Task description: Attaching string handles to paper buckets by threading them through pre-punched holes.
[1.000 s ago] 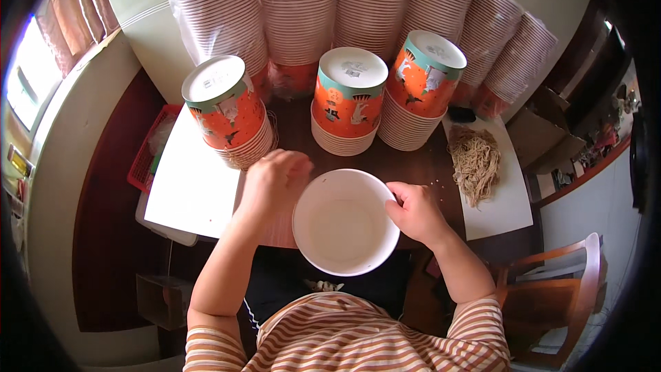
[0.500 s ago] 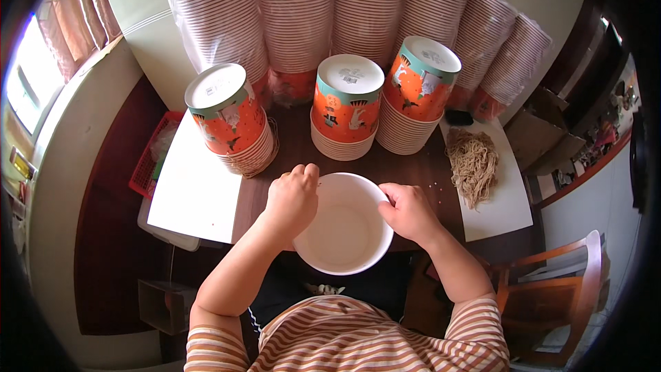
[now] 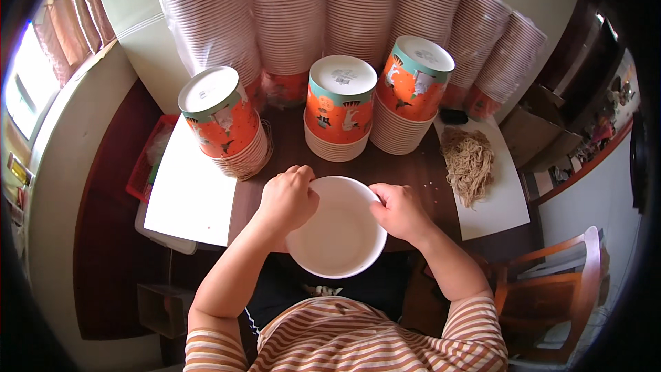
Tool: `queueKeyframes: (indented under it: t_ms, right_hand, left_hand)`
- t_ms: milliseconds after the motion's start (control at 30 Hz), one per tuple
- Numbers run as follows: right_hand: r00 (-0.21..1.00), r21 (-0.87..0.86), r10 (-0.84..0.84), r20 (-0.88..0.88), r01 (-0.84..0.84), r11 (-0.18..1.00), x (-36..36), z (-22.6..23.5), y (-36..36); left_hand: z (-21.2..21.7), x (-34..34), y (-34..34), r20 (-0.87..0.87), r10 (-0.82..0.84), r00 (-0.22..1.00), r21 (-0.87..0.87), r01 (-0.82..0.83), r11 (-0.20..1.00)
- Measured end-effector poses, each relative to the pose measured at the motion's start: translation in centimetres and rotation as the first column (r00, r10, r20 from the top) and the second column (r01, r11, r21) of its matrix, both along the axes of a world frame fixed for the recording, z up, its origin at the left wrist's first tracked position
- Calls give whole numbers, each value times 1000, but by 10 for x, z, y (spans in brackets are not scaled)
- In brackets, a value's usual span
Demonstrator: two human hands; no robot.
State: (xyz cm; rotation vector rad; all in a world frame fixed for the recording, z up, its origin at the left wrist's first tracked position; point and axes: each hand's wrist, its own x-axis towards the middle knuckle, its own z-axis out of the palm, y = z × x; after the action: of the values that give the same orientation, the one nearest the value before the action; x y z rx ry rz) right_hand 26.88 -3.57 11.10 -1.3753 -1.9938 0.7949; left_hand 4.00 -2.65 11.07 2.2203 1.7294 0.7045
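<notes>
A round white-lined paper bucket (image 3: 337,241) is tilted at the table's near edge, its open mouth toward me. My left hand (image 3: 289,196) is closed at the bucket's far left rim, thumb over the inside. Its fingertips are hidden, so I cannot tell whether a strand is also in them. On the opposite side, my right hand (image 3: 399,212) pinches the upper right rim. Beyond the hands stand upside-down stacks of orange and teal paper buckets: a left stack (image 3: 224,127) with tan cords hanging on it, a middle stack (image 3: 337,114) and a right stack (image 3: 411,96).
A heap of tan cords (image 3: 468,165) lies on a white board (image 3: 496,210) at right, near a small black object (image 3: 453,117). Another white board (image 3: 189,200) is at left, beside a red basket (image 3: 144,172). Tall bagged bucket stacks (image 3: 286,21) line the back. A wooden chair (image 3: 551,296) stands right.
The whole view has shifted slightly, so everything appears a little farther left. My left hand has turned slightly at the rim, its thumb now showing. Both hands stay on the bucket.
</notes>
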Motion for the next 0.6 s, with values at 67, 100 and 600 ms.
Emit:
queueKeyframes:
  t_ms: [67, 100, 600]
  right_hand:
    - [999, -16, 2, -54, -3, 1000, 0, 4, -1]
    - [1000, 3, 7, -23, -7, 1000, 0, 0, 1]
    - [818, 66, -258, 515, 262, 963, 156, -34, 70]
  left_hand:
    - [4, 2, -1, -3, -32, 999, -37, 32, 999]
    - [3, 1, -2, 30, -31, 999, -33, 32, 999]
    - [6, -17, -1, 200, 96, 975, -26, -93, 995]
